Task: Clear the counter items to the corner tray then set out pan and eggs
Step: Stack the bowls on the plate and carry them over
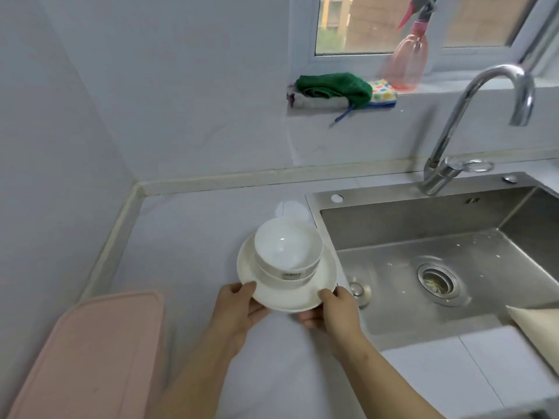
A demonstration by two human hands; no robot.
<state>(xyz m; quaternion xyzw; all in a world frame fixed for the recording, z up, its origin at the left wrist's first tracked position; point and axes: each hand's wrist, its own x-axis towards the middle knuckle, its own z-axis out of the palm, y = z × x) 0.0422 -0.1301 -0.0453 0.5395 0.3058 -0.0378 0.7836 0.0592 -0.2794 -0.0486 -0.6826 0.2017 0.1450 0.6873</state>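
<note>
The left hand (239, 309) and right hand (335, 313) are pinching the plate (281, 297) beside the sink (393, 201); any tilt risks the bowls (287, 249) sliding off.

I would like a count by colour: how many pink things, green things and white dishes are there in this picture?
Pink: 2, the tray and the spray bottle.
Green: 1, the cloth.
White: 3, the upper bowl nested in the lower bowl, on the plate that the left hand and right hand hold.
Total: 6.
</note>
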